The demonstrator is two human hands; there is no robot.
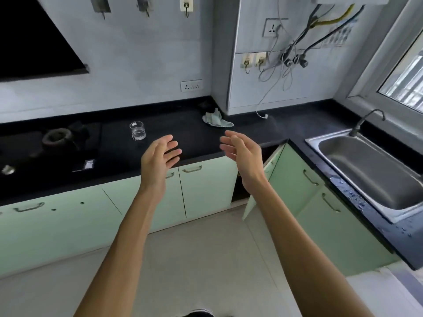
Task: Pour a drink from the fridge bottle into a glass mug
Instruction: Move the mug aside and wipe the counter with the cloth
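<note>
- We see the glass mug (pixel 137 130) left of the frame's centre, standing upright on the black countertop (pixel 187 143), just above and to the left of the left hand's fingertips.
- The mug is small, clear and round-walled, with a bright rim. Its lower half shows pale glints against the dark counter, and we cannot tell whether these are liquid or reflections. We cannot make out a handle.
- Nothing touches the mug; it stands apart from both hands.
- The left hand (pixel 158 156) is raised at the centre of the frame, over the counter's front edge. Its fingers are loosely spread, its palm is turned to the right, and it grips nothing.
- The right hand (pixel 242 149) is raised just right of centre with its palm facing the left hand. Its fingers are relaxed and slightly bent, and it grips nothing. A clear gap lies between the two hands.
- A crumpled pale cloth (pixel 216 120) lies on the counter above the right hand, near the wall corner.
- A stove burner (pixel 57 137) sits at the left of the frame, well apart from the mug.
- A steel sink (pixel 320 143) with a curved tap (pixel 366 121) fills the right side.
- Below the counter we see pale green cabinets (pixel 206 193); one cabinet door (pixel 256 197) under the right hand stands ajar.
</note>
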